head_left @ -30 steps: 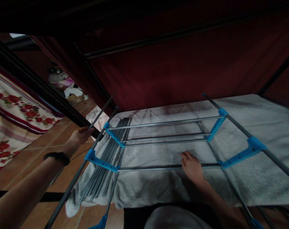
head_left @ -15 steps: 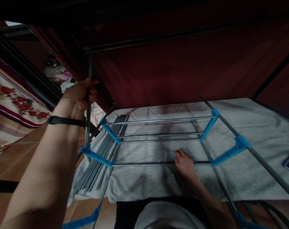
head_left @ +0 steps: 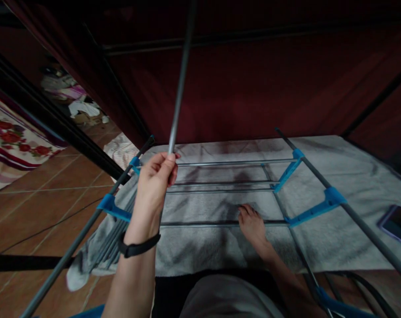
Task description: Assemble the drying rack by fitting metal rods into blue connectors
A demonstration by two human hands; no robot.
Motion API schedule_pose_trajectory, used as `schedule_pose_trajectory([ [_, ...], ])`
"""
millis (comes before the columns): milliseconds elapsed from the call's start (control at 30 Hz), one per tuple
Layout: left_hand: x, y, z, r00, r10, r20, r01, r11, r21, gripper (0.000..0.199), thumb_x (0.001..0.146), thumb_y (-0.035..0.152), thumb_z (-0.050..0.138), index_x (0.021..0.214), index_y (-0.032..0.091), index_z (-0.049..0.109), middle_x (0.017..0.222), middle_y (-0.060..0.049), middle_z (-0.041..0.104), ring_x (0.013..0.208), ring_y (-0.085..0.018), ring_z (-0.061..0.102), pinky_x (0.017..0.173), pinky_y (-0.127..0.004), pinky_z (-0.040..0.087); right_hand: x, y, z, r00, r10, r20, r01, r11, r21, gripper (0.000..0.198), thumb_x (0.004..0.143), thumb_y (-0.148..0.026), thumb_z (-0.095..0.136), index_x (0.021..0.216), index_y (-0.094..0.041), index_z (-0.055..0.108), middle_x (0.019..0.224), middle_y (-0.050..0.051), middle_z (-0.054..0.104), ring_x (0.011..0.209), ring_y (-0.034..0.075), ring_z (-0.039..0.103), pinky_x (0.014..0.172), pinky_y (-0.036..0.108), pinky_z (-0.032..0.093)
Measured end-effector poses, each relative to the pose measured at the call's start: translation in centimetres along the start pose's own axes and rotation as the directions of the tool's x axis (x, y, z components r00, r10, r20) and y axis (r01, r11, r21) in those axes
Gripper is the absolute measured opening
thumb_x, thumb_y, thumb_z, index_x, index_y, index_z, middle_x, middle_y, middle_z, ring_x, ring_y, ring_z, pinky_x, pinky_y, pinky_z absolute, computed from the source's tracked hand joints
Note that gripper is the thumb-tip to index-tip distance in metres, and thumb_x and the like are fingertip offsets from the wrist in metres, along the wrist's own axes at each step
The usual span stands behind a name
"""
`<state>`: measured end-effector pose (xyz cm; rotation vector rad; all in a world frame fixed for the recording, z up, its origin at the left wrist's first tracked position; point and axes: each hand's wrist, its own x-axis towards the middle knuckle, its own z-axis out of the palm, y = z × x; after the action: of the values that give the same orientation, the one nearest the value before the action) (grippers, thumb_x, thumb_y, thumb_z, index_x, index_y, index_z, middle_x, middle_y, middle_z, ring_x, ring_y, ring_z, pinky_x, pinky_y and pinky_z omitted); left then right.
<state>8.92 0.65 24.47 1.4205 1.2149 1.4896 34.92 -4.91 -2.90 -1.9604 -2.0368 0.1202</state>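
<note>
My left hand [head_left: 159,179], a dark band on its wrist, is closed around a long grey metal tube [head_left: 181,88]. The tube rises steeply past the top edge of the picture. Below is a rack frame of grey tubes with blue plastic brackets [head_left: 319,207]. My right hand [head_left: 252,225] is wrapped over the frame's near crossbar [head_left: 203,225], its fingertips on the far side. Partly hidden behind my left forearm, several loose grey tubes [head_left: 112,240] lie at the left on a light grey blanket [head_left: 200,256].
A phone [head_left: 397,224] lies on the blanket at the right. Dark red fabric [head_left: 236,92] with black bars stands behind. At the left are a tiled floor [head_left: 54,221], a dark cable, a flowered cloth [head_left: 18,137] and a heap of clothes [head_left: 61,86].
My left hand has moved right and down with the tube, whose lower end has come away from the left blue bracket. My right hand stays on the crossbar. The view has shifted slightly.
</note>
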Motion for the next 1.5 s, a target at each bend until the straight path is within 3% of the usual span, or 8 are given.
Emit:
schedule_pose_trajectory([
  [267,-8.1,-6.9,1.3,0.993,-0.094,0.065,0.079,0.976,0.205,0.029,0.086,0.048,0.067,0.086,0.019,0.069,0.062,0.003,0.054,0.056,-0.010,0.046,0.052,-0.022,0.036,0.2,0.3,0.0,1.000,0.006,0.008,-0.006,0.997,0.074,0.038,0.094,-0.015,0.043,0.122,-0.021,0.067,0.127,0.009,0.069,0.109,0.022,0.065,0.099,0.035,0.047],
  [533,-14.1,-11.4,-1.6,0.981,-0.163,0.110,0.081,0.846,0.527,0.030,0.092,0.049,0.060,0.097,0.022,0.072,0.084,-0.001,0.075,0.073,-0.016,0.069,0.065,-0.024,0.051,0.6,1.1,-0.3,0.999,0.036,-0.024,-0.022,0.908,0.419,0.038,0.093,-0.019,0.040,0.119,-0.023,0.068,0.128,0.007,0.068,0.108,0.021,0.066,0.099,0.035,0.050],
  [700,-16.8,-14.0,-2.8,0.962,-0.070,0.266,-0.126,0.748,0.652,0.030,0.100,0.047,0.049,0.105,0.025,0.069,0.092,-0.002,0.077,0.082,-0.019,0.075,0.072,-0.027,0.057,1.3,1.9,-0.4,0.982,0.188,-0.017,-0.113,0.655,0.747,0.032,0.090,-0.033,0.047,0.107,-0.021,0.072,0.109,0.009,0.073,0.100,0.022,0.068,0.091,0.037,0.053],
  [900,-17.8,-16.3,-2.3,0.885,-0.007,0.465,-0.398,0.506,0.765,0.032,0.105,0.036,0.040,0.105,0.022,0.068,0.092,-0.004,0.076,0.079,-0.018,0.074,0.068,-0.027,0.055,1.3,3.4,-1.8,0.923,0.346,0.171,-0.282,0.301,0.911,0.029,0.074,-0.041,0.067,0.094,-0.021,0.074,0.101,0.007,0.076,0.093,0.024,0.068,0.094,0.043,0.053],
  [1033,-16.9,-16.6,-0.7,0.851,-0.097,0.517,-0.431,0.435,0.791,0.027,0.104,0.031,0.042,0.112,0.023,0.067,0.095,-0.005,0.075,0.082,-0.019,0.073,0.073,-0.030,0.054,0.2,3.9,-3.0,0.887,0.368,0.278,-0.315,0.043,0.948,0.027,0.071,-0.031,0.070,0.097,-0.023,0.074,0.102,0.005,0.075,0.096,0.022,0.069,0.095,0.042,0.055],
  [1233,-14.0,-17.6,1.7,0.798,-0.208,0.565,-0.440,0.440,0.783,0.026,0.104,0.030,0.043,0.116,0.023,0.066,0.105,-0.006,0.073,0.093,-0.020,0.070,0.082,-0.032,0.051,-0.2,5.5,-3.5,0.815,0.428,0.390,-0.316,-0.235,0.919,0.033,0.067,-0.020,0.067,0.100,-0.024,0.071,0.104,0.005,0.075,0.100,0.020,0.071,0.101,0.045,0.055],
  [1333,-12.3,-17.9,2.2,0.767,-0.208,0.607,-0.475,0.452,0.755,0.027,0.104,0.028,0.041,0.119,0.023,0.063,0.108,-0.007,0.072,0.096,-0.020,0.068,0.086,-0.033,0.050,0.8,6.7,-3.4,0.756,0.495,0.429,-0.296,-0.326,0.898,0.023,0.072,-0.020,0.063,0.094,-0.023,0.069,0.102,0.004,0.074,0.099,0.018,0.072,0.100,0.042,0.058],
  [1500,-9.7,-17.8,2.8,0.732,-0.230,0.642,-0.479,0.496,0.724,0.027,0.104,0.024,0.040,0.117,0.021,0.063,0.109,-0.008,0.070,0.098,-0.020,0.067,0.088,-0.033,0.048,2.7,8.3,-2.5,0.687,0.571,0.449,-0.285,-0.356,0.890,0.010,0.082,-0.019,0.061,0.089,-0.022,0.067,0.098,0.004,0.072,0.094,0.013,0.071,0.087,0.029,0.062],
])
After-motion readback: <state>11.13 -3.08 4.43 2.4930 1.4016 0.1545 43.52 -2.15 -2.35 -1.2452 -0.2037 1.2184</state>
